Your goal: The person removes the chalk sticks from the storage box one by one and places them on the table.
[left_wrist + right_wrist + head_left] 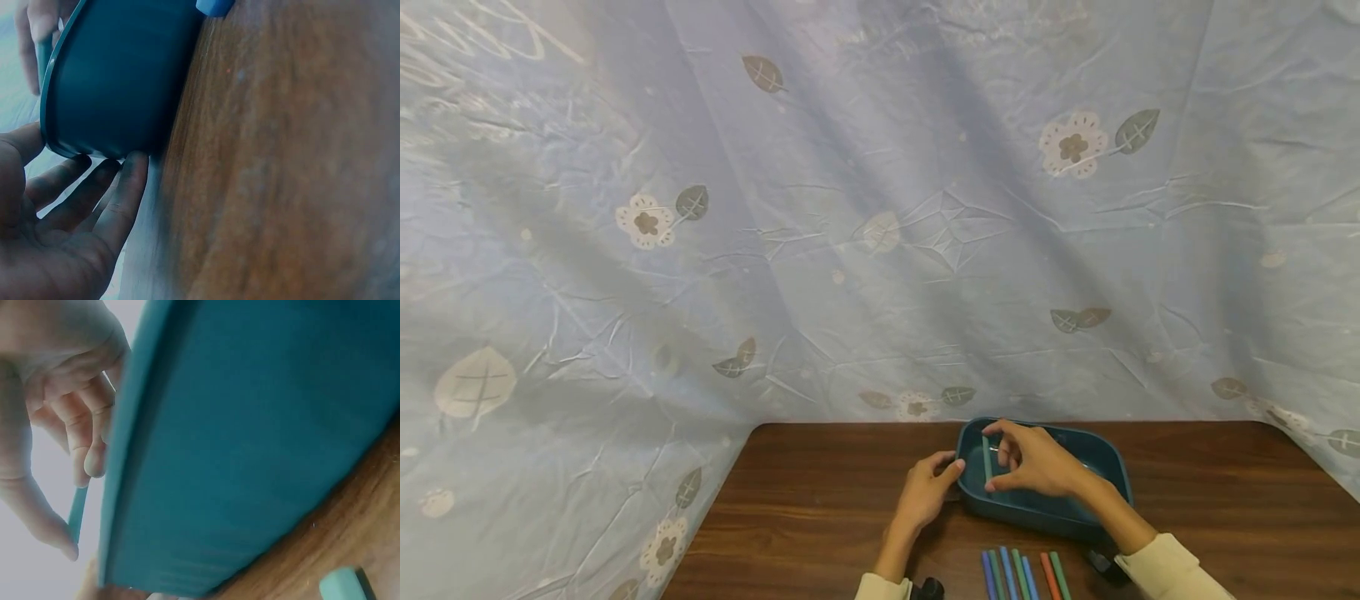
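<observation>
A dark teal rectangular tray (1052,518) with rounded corners stands on the table. At its left end my left hand (922,492) grips the wall, the thumb at the rim and the other fingers (125,200) against the outside. Over the tray's left part, my right hand (1037,462) pinches a thin green stick (987,460) lengthwise between thumb and fingertip. In the right wrist view this stick (77,514) shows beyond the tray's rim, partly hidden by fingers. What the stick is made of cannot be told.
In front of the tray several coloured sticks (1009,575) lie side by side, blue and green. A red stick (1049,575) and another green stick (1060,575) lie to their right. Behind the brown wooden table (820,475) hangs a patterned cloth (880,317).
</observation>
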The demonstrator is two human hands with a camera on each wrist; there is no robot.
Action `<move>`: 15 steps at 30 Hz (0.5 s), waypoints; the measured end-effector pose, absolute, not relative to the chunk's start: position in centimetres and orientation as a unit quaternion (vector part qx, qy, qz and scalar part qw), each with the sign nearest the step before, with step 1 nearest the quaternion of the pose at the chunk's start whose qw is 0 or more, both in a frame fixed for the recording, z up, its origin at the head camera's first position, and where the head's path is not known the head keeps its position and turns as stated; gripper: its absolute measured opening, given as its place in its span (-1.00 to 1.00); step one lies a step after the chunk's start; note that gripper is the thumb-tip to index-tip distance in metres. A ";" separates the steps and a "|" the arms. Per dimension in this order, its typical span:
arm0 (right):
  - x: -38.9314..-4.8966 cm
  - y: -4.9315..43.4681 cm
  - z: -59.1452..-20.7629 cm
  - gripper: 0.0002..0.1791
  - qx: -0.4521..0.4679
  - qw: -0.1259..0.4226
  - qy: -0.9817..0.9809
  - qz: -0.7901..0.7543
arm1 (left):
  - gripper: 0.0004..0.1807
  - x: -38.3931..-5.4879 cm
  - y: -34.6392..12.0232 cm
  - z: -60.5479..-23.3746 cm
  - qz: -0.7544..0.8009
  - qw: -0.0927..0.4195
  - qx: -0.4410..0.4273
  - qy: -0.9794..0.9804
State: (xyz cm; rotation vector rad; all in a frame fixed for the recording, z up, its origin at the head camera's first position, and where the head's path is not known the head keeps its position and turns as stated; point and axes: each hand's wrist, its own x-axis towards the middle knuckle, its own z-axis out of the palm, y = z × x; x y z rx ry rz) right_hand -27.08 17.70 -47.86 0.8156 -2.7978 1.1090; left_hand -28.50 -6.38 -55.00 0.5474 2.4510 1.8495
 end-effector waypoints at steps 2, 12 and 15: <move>-26.4 17.8 -47.7 -0.07 0.266 0.019 -0.896 0.355 | -0.53 -28.5 -6.4 -55.1 0.584 0.004 0.176 0.792; -22.9 18.3 -47.4 -0.10 0.281 0.029 -0.892 0.352 | -0.54 -28.5 -6.6 -55.2 0.570 -0.012 0.180 0.802; -21.8 18.5 -47.7 -0.09 0.281 0.024 -0.892 0.354 | -0.53 -28.5 -6.6 -55.2 0.565 -0.015 0.178 0.806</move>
